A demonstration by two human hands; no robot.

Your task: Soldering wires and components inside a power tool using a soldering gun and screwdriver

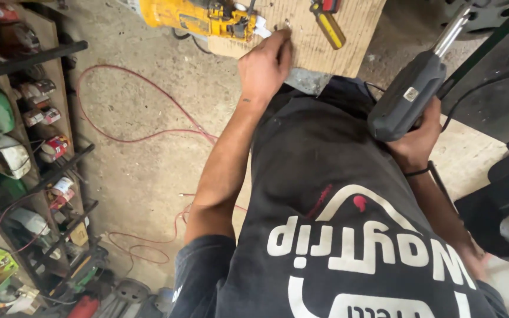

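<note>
Workshop, concrete floor [142, 171], dusty, with red cable [131, 138] looped across it. Left wall: shelving [36, 153] stocked with cans and tools. Plywood board [349, 29] carrying yellow power tool [198, 17] and yellow-handled tool [330, 26]. Left hand [265, 65] fingertips pressed on board edge. Right hand [416, 141] wrapped around grey power drill [410, 94], beside the board.

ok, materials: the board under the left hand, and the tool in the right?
Board: looks like raw wood or a wood-based sheet, tan, matte, unfinished; fine lined grain shows. Left hand rests fingertips on it. Drill-like tool in the right hand: grey matte body, probably moulded plastic; its front shaft is bright and shiny, likely bare metal.
</note>
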